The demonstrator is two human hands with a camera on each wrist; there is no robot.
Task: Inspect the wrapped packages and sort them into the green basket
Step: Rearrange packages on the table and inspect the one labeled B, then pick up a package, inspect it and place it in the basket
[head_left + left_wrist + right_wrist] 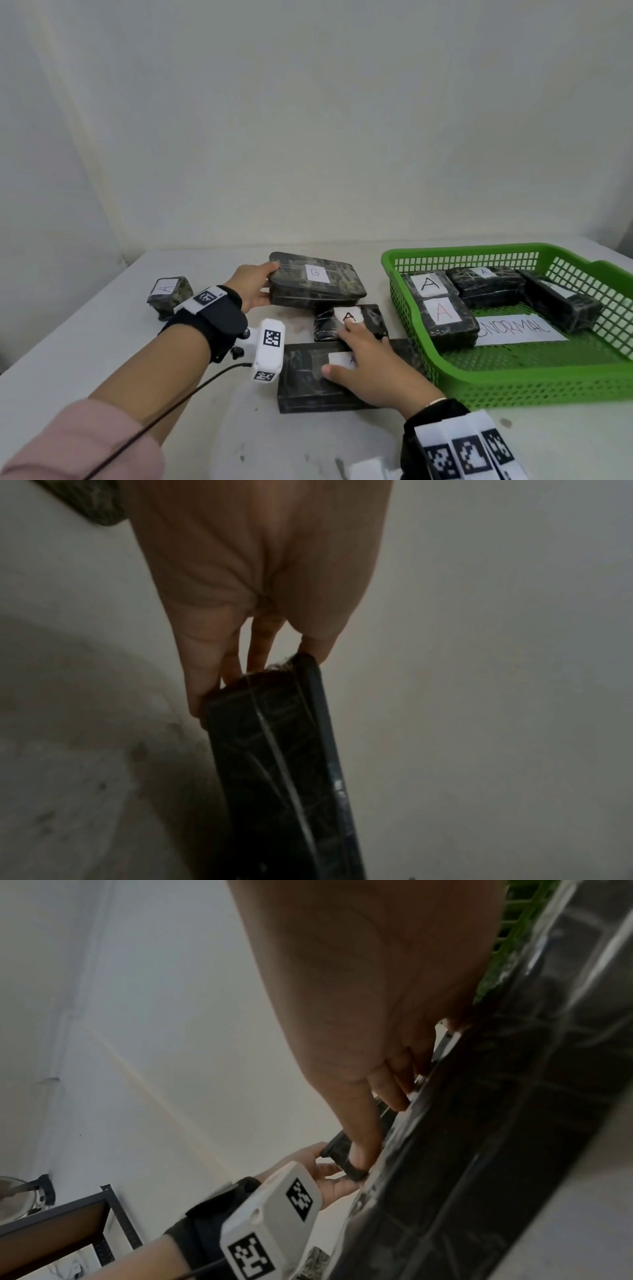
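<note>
Black-wrapped B package (317,280): left hand (251,287) is pinching its end; right hand (368,365) is lying flat, fingers spread, on A packages; label should be facing up.

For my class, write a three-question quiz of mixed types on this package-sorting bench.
1. True or false: the left hand grips the package labelled B by its end.
2. Multiple choice: the right hand rests on (a) the green basket, (b) the flat package nearest the camera, (c) the small cube package.
3. Fill in: the label letter on the packages in the basket, where it can be read, is ___.

Key: 1 true; 2 b; 3 A.
</note>
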